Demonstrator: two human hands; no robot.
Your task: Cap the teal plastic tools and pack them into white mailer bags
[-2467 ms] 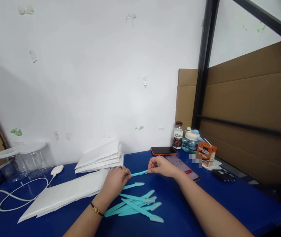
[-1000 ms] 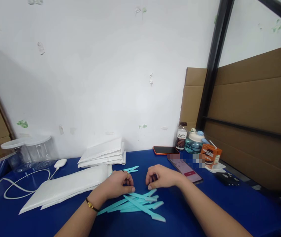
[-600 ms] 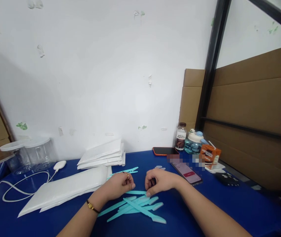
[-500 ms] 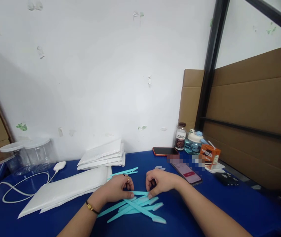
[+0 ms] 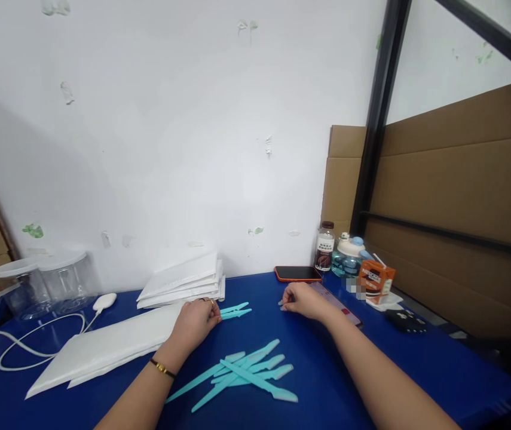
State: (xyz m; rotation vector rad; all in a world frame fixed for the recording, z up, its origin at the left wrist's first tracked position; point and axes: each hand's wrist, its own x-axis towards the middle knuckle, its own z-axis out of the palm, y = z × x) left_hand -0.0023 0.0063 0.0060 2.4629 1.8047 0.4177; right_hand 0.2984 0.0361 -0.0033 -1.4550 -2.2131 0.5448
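My left hand [image 5: 198,322] is over the right end of the white mailers, fingers pinched on a turquoise eyebrow razor [image 5: 236,310] whose end pokes out to the right beside another one. My right hand [image 5: 302,300] is lower right of the red-edged phone, its fingertips closed by small translucent blade caps [image 5: 281,306]. Whether a cap is between those fingers is hidden. Nearer to me, several turquoise eyebrow razors [image 5: 248,376] lie crossed in a loose pile on the blue table [image 5: 327,382], with pale covers on some blade ends.
White padded mailers [image 5: 116,343] lie at left, a stack of others [image 5: 183,283] behind. Clear jars [image 5: 69,280] and a white cable [image 5: 40,355] are far left. Phones [image 5: 297,273], a brown-capped bottle [image 5: 324,246], a blue cup [image 5: 348,260] and an orange carton [image 5: 376,280] stand right.
My hands, close together over the pile on one razor before, have parted. The left moved up and left to the separate razors; the right moved up and right to the small caps.
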